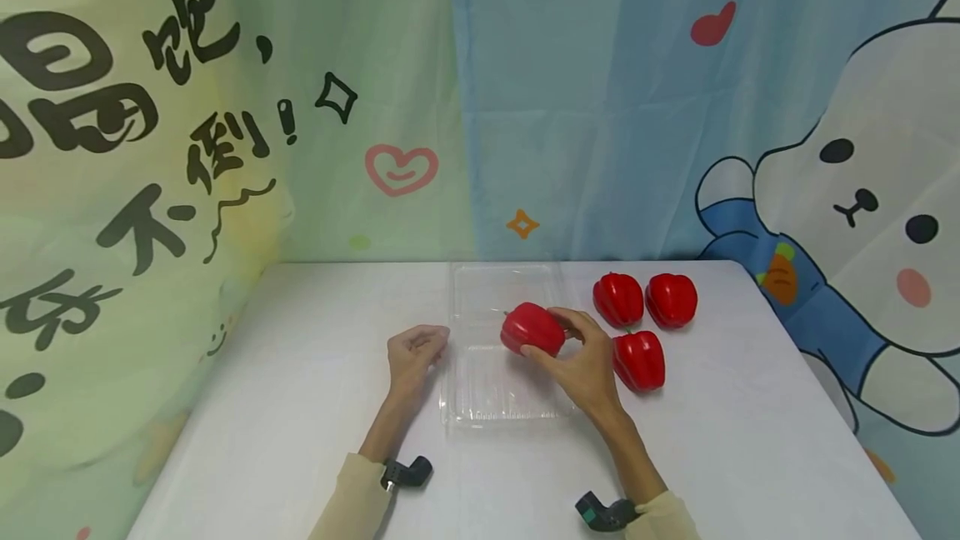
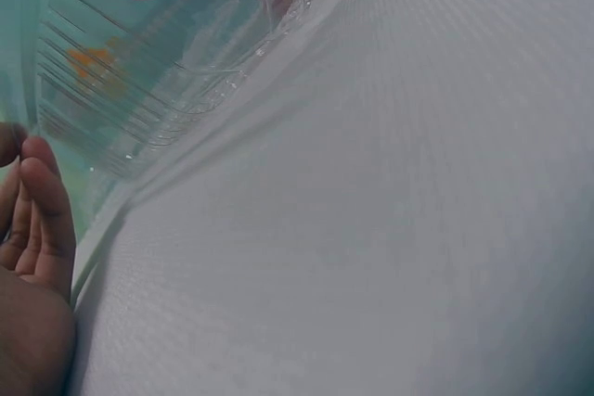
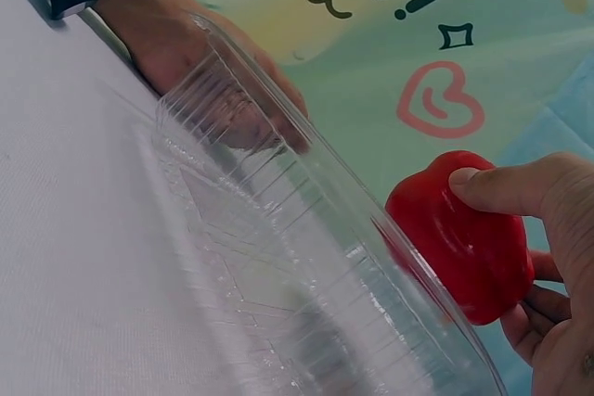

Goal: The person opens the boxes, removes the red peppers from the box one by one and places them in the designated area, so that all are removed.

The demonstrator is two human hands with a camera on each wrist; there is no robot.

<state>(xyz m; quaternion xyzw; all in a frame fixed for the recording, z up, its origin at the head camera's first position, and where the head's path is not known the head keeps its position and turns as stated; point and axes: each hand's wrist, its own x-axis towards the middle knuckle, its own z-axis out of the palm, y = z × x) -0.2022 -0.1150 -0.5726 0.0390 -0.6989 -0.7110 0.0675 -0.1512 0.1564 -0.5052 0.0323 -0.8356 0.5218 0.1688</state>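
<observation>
A red bell pepper is held in my right hand, thumb on one side and fingers on the other. It hangs over a clear plastic box, its stem end pointing left. In the right wrist view the pepper shows just beyond the box's long rim. My left hand is at the box's left side. Thumb and index fingertips meet at the rim there, pinching it, as the left wrist view shows beside the ribbed box wall.
Right of the box, three more red bell peppers sit close together on the white table: one at the back left, one at the back right and one in front. A printed curtain hangs behind the table.
</observation>
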